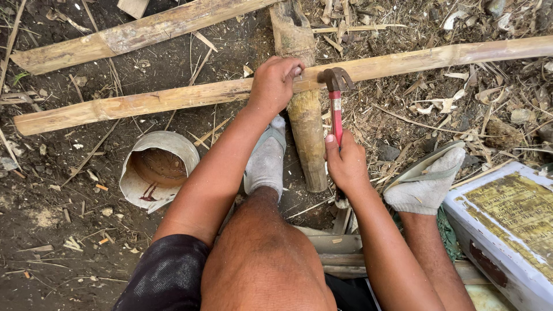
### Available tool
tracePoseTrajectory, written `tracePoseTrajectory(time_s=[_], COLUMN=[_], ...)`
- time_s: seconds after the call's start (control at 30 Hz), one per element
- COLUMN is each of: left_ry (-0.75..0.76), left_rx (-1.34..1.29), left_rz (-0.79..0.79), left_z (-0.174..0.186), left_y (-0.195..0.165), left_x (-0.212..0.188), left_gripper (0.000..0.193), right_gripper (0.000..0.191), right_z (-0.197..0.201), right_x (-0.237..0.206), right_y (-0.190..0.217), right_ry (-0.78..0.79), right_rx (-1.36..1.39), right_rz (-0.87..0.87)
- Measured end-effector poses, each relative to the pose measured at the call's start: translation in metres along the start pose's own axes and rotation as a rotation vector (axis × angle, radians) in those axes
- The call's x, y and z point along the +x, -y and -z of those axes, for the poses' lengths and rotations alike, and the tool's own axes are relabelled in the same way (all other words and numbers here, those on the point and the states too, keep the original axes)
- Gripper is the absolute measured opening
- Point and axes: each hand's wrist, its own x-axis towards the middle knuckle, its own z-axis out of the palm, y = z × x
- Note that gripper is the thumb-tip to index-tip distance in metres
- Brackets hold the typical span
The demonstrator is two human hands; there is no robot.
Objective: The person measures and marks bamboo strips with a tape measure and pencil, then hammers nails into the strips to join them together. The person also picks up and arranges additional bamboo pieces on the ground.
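Observation:
A long split bamboo slat (144, 102) lies across a thick bamboo post (307, 135) on the dirt ground. My left hand (275, 82) presses down on the slat where it crosses the post, fingers pinched as if on something small that I cannot make out. My right hand (345, 164) grips the red handle of a claw hammer (336, 101). The hammer's dark metal head rests against the slat just right of my left hand.
A second bamboo slat (132, 34) lies farther away. A dented white bucket (156, 170) lies on its side to the left. My feet in grey socks (266, 158) and sandals flank the post. A white box (507, 230) stands at the right.

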Motion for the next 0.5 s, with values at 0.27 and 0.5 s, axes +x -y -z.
tracePoseTrajectory(time_s=[0.27, 0.5], left_ry=[-0.029, -0.080], left_rx=[-0.016, -0.002], left_rz=[-0.045, -0.265], left_z=[0.000, -0.004], left_y=[0.003, 0.009], left_x=[-0.003, -0.006], left_gripper=[0.013, 0.010], right_gripper=[0.032, 0.031], right_z=[-0.004, 0.003], right_x=[-0.001, -0.005], right_y=[-0.005, 0.010], right_ry=[-0.049, -0.141], right_rx=[-0.088, -0.087], right_rz=[0.028, 0.145])
